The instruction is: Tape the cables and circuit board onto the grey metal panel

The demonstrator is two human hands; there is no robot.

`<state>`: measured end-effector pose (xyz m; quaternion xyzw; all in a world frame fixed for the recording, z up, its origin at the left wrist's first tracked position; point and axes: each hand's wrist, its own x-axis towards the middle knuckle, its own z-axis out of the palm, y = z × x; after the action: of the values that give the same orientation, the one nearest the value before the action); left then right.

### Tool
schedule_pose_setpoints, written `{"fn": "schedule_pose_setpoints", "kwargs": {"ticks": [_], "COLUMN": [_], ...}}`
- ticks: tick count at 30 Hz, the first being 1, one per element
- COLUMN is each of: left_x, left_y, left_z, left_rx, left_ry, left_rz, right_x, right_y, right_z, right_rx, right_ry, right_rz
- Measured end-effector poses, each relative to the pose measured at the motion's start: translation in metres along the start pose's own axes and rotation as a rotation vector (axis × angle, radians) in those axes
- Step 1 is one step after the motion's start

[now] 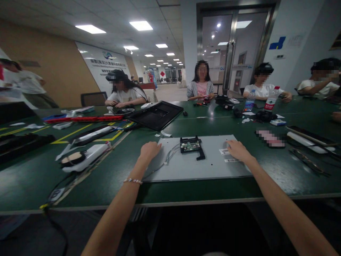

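A grey metal panel [191, 165] lies flat on the green table [112, 181] in front of me. A small black circuit board module [191, 146] sits on its far middle, with thin wires [170, 153] trailing left from it. My left hand [149, 149] rests at the panel's far left corner with its fingers curled over the edge. My right hand [237, 149] lies on the panel's far right part, next to two white barcode labels [226, 155], with its fingers bent down onto the surface. Neither hand lifts anything.
A black monitor back cover [157, 114] lies beyond the panel. White and black parts [85, 155], a red strip [82, 119] and cables lie at the left. Bottles [270, 100], tools and long parts lie at the right. Several people sit around the table's far side.
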<state>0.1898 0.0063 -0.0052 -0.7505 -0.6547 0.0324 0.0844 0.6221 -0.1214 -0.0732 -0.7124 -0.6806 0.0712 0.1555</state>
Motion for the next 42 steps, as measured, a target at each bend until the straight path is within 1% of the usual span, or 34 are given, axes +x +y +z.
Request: {"fn": "schedule_pose_setpoints", "kwargs": {"ticks": [3,9,11,13,14,16,17,18,19,21,23,25,27,29,32,36,42], "left_x": [-0.001,-0.002,-0.002,-0.002,-0.002,0.0,0.002,0.005,0.007,0.011,0.013,0.012,0.011,0.012,0.018,0.02,0.009], "left_y": [0.0,0.001,0.002,0.004,0.006,0.01,0.013,0.016,0.021,0.03,0.041,0.052,0.061,0.068,0.075,0.079,0.082], "left_z": [0.0,0.0,-0.001,-0.003,-0.004,-0.006,-0.006,-0.006,-0.006,-0.006,-0.008,-0.012,-0.018,-0.023,-0.026,-0.023,-0.021], "left_rx": [0.004,0.032,0.036,0.028,0.019,-0.017,-0.054,-0.109,-0.186,-0.37,-0.501,-0.54,-0.542,-0.556,-0.57,-0.617,-0.707], "left_ry": [-0.005,-0.005,-0.007,-0.003,0.015,0.09,0.135,0.17,0.185,0.149,0.045,-0.069,-0.167,-0.227,-0.266,-0.274,-0.262], "left_rz": [0.032,0.076,0.069,0.024,-0.008,-0.049,-0.037,0.006,0.078,0.271,0.454,0.591,0.684,0.73,0.744,0.739,0.739], "right_x": [-0.001,-0.002,-0.003,-0.003,-0.004,-0.004,-0.004,-0.005,-0.005,-0.005,-0.005,-0.006,-0.006,-0.006,-0.007,-0.006,-0.006], "right_y": [0.0,-0.003,-0.003,-0.003,-0.003,-0.002,-0.001,0.0,0.0,0.0,-0.001,-0.002,-0.003,-0.002,0.0,0.001,0.003], "right_z": [0.0,-0.001,-0.001,-0.001,-0.001,-0.001,-0.001,-0.001,-0.002,-0.003,-0.005,-0.006,-0.008,-0.008,-0.008,-0.008,-0.007], "right_rx": [-0.051,-0.114,-0.126,-0.132,-0.133,-0.134,-0.134,-0.132,-0.133,-0.137,-0.146,-0.151,-0.147,-0.137,-0.115,-0.103,-0.123], "right_ry": [-0.005,-0.027,-0.034,-0.042,-0.048,-0.059,-0.065,-0.07,-0.075,-0.093,-0.119,-0.141,-0.148,-0.151,-0.153,-0.154,-0.156], "right_rz": [0.08,0.163,0.181,0.192,0.198,0.211,0.218,0.223,0.23,0.249,0.274,0.297,0.31,0.313,0.302,0.287,0.286]}}
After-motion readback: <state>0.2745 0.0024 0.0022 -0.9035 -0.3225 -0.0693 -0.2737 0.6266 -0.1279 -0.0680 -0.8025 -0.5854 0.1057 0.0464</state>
